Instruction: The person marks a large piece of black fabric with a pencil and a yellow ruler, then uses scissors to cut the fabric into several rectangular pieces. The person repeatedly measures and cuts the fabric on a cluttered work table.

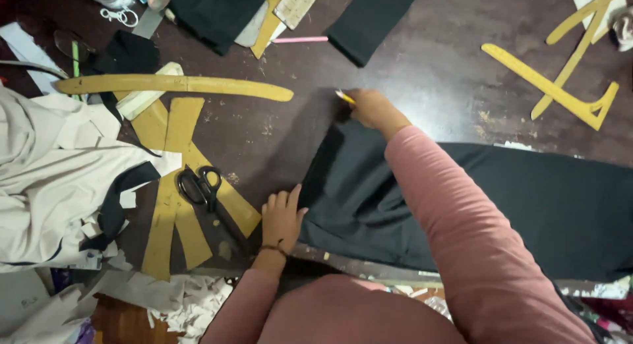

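Note:
A large piece of black cloth lies flat across the dark table, its left edge running between my two hands. My left hand rests flat on the cloth's near left corner, fingers together, pressing it down. My right hand reaches out to the far left corner of the cloth and is closed on a small yellow piece of chalk, whose tip touches the cloth edge. Both arms wear pink sleeves.
Black scissors lie on tan paper pattern strips left of my left hand. A long curved wooden ruler lies further back. Cream cloth is heaped at the left. Yellow rulers sit at the back right; more black cloth at the back.

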